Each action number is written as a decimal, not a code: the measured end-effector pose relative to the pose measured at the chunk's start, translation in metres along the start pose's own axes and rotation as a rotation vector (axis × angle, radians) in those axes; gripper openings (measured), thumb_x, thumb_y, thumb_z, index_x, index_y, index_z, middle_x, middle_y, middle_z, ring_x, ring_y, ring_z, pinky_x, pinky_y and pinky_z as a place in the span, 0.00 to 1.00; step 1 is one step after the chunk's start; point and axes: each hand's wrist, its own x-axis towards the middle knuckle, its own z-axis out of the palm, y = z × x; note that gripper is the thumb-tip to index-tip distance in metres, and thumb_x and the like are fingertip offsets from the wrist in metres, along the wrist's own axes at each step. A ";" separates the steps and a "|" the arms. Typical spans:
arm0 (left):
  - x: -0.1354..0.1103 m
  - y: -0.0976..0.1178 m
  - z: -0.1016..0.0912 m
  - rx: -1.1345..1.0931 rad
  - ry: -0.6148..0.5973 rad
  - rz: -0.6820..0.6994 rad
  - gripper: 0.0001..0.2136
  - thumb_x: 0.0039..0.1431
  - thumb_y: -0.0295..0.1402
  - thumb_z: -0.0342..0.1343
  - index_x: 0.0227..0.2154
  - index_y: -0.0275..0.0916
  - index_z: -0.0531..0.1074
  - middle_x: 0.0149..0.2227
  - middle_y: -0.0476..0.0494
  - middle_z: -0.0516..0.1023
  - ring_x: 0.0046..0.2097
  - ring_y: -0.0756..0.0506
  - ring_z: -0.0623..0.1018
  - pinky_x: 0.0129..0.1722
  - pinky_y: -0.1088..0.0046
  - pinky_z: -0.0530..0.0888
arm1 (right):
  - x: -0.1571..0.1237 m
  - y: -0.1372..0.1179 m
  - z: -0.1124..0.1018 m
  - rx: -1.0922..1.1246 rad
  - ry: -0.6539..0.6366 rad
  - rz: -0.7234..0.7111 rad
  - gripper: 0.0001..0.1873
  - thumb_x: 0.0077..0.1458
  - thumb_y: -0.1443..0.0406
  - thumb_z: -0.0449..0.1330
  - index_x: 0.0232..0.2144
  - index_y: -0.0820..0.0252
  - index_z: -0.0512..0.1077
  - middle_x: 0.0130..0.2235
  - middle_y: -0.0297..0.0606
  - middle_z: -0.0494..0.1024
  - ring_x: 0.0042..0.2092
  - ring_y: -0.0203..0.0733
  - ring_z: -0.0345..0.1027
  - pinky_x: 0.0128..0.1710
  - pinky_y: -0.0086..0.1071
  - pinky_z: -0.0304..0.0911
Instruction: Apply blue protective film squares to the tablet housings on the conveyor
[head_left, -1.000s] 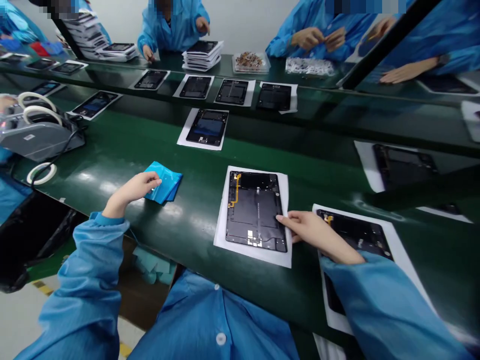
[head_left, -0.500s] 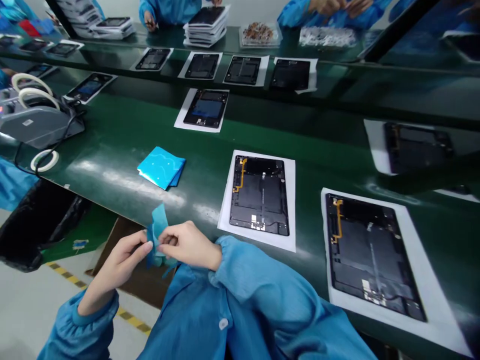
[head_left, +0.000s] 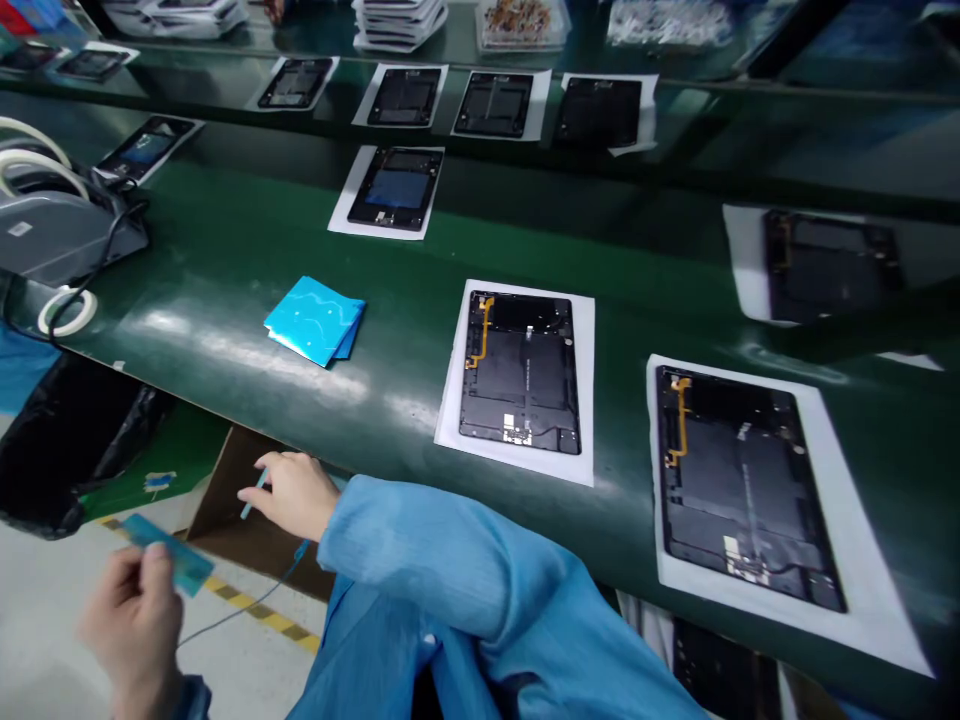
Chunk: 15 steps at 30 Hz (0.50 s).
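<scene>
My left hand (head_left: 131, 610) is low at the bottom left, blurred, with its fingers pinched on a piece of blue film (head_left: 169, 555). My right hand (head_left: 292, 490) hovers below the table edge over a cardboard box (head_left: 225, 500), pinching a thin blue strip (head_left: 253, 493). A small stack of blue films (head_left: 315, 320) lies on the green table (head_left: 225, 250). An open black tablet back (head_left: 520, 370) rests on a white sheet (head_left: 450, 430) to the right of it. A second tablet (head_left: 742, 480) on its own sheet lies further right.
A grey tape dispenser (head_left: 52, 225) and a white tape roll (head_left: 67, 310) sit at the left. A black bag (head_left: 67, 440) hangs below the table. Several more tablets on sheets (head_left: 390, 185) lie on the far belts, with stacked trays (head_left: 397, 20) behind.
My hands have come apart: the left one dropped down and to the left with the blue film, while the right one keeps a thin strip over the box. The view has tilted downward.
</scene>
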 end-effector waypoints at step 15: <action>0.133 0.199 0.058 -0.139 -0.106 0.815 0.16 0.74 0.45 0.60 0.55 0.42 0.80 0.53 0.37 0.84 0.56 0.36 0.84 0.63 0.52 0.80 | -0.136 -0.007 -0.238 -0.157 0.561 -0.370 0.16 0.72 0.57 0.64 0.34 0.53 0.88 0.37 0.36 0.89 0.37 0.44 0.83 0.44 0.37 0.77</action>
